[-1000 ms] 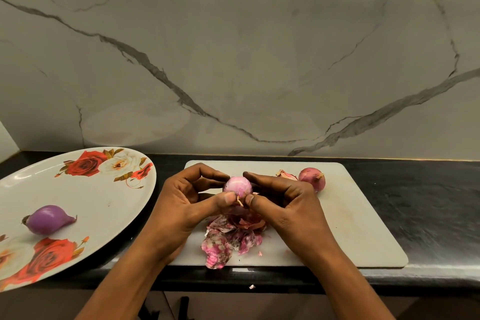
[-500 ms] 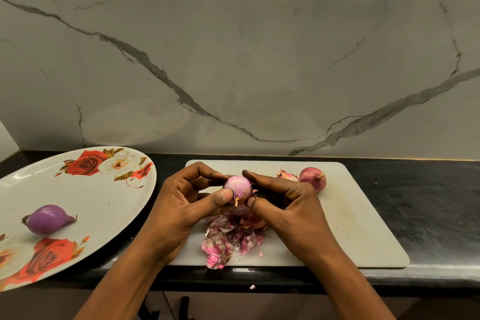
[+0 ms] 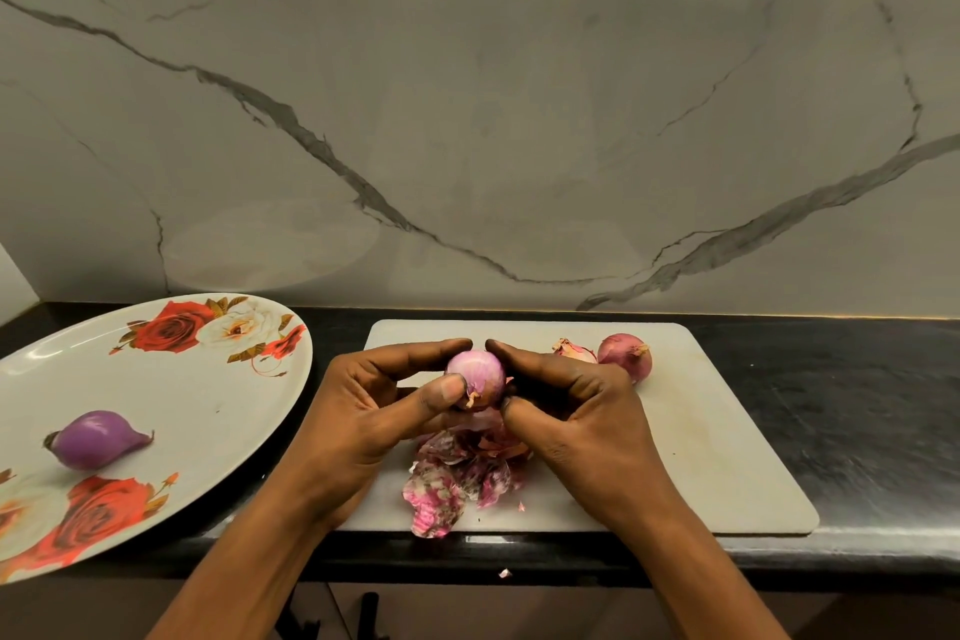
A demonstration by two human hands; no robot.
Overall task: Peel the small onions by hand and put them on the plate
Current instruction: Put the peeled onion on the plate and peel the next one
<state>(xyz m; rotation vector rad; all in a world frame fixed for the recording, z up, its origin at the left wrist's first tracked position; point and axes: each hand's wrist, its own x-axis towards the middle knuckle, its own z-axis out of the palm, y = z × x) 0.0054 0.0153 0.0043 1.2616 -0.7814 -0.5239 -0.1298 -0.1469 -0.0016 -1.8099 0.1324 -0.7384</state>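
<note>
Both hands, left hand (image 3: 358, 411) and right hand (image 3: 576, 411), pinch the half-peeled onion (image 3: 478, 372) above the cutting board (image 3: 727, 457) at the tabletop's front edge; the slick bulb could squirt from either grip.

Dim indoor light; ceiling-lamp glare reflected on marble wall (image 3: 519, 94) far side. Wide-angle bending seen at edges. Soft focus throughout.

peeled onion (image 3: 93, 439): 1, purple, lying on floral plate (image 3: 208, 405) | half-peeled onion (image 3: 475, 374): pink, held aloft | unpeeled onion (image 3: 623, 353): red-skinned, rightmost
</note>
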